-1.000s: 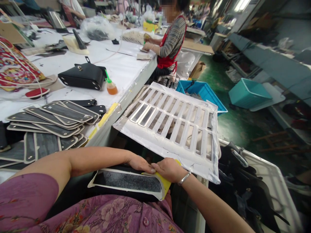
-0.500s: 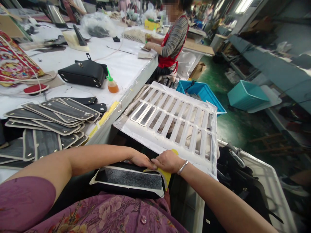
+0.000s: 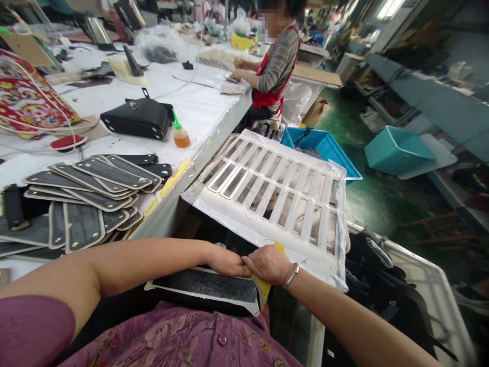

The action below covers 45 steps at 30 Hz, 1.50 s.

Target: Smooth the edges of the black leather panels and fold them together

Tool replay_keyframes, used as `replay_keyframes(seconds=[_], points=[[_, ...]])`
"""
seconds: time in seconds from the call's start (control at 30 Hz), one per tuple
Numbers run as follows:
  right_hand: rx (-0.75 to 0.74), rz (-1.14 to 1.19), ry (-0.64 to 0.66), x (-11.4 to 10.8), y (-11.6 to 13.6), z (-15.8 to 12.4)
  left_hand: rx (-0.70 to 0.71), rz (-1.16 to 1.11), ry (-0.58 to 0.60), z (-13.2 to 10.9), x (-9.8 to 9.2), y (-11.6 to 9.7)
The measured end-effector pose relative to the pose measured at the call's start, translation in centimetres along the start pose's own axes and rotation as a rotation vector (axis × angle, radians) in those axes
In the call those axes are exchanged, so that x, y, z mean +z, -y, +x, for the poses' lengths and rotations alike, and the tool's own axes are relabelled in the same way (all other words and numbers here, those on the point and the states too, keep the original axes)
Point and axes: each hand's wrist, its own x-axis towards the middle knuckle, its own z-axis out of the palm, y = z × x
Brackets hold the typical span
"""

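On my lap lies a black bag piece (image 3: pixel 202 300) with a long, speckled dark-grey panel (image 3: pixel 206 284) edged in off-white. My left hand (image 3: pixel 227 262) reaches over it, fingers closed at its far right corner. Pressed up against those fingertips is my right hand (image 3: pixel 267 264), closed around a flat yellow piece (image 3: pixel 263 291) that shows above and below the fist. What exactly the fingertips pinch between them is hidden. Just beyond my hands is a white slotted rack (image 3: pixel 244 214) with two dark, pale-edged strips (image 3: pixel 228 181) lying on it.
Dark pale-edged panels (image 3: pixel 84 227) are piled on the white table (image 3: pixel 206 97) at left. A black handbag (image 3: pixel 135 120) and a glue bottle (image 3: pixel 181 133) stand behind. A co-worker (image 3: pixel 277 66) sits at the table. Blue bin (image 3: pixel 324 145) and white crate (image 3: pixel 435 285) lie right.
The view has shifted slightly, so the surroundings appear a little lower and further right. Both hands keep their closed hold at the bag piece's corner, with only a slight shift.
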Motion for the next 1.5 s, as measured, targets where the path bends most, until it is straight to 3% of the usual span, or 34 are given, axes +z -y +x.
replay_keyframes(seconds=[0.2,0.27,0.37,0.5,0.57,0.67,0.77,0.93,1.17,1.3,1.4,1.5], points=[[0.129,0.076,-0.045,1.0,1.4,-1.9,-0.046,0.069,-0.065,-0.1,1.0,-1.7],[0.2,0.232,-0.104,1.4,1.0,-2.9,-0.057,0.062,-0.066,-0.5,0.8,-1.9],[0.357,0.532,-0.214,1.3,-0.3,-4.9,0.036,-0.04,-0.041,-1.5,0.2,-1.6],[0.488,0.713,-0.34,-0.4,-0.7,-6.7,0.142,-0.183,-0.043,-2.1,-0.1,-0.6],[0.463,0.977,-0.501,-1.3,0.4,-6.3,0.109,-0.196,-0.053,-1.8,0.0,-0.5],[0.258,1.59,-0.819,-2.1,2.5,-4.3,0.068,-0.172,-0.048,-1.3,0.2,-0.8],[0.094,1.908,-0.931,-2.0,3.8,-2.3,0.029,-0.164,-0.053,-1.2,0.3,-1.2],[0.101,1.972,-0.946,-0.9,4.3,-1.5,0.004,-0.037,-0.129,-1.5,0.6,-1.6],[0.147,1.732,-1.141,0.6,6.7,-1.0,-0.022,0.064,-0.162,-1.3,0.8,-2.0],[0.167,1.819,-1.205,-0.3,5.6,-1.9,-0.038,0.087,-0.222,-2.8,1.4,-3.0],[0.314,1.901,-1.141,-0.5,4.2,-4.9,-0.046,0.151,-0.3,-4.0,2.7,-4.1],[0.575,1.932,-0.969,1.3,4.1,-8.5,-0.043,0.3,-0.361,-3.8,4.5,-5.1]])
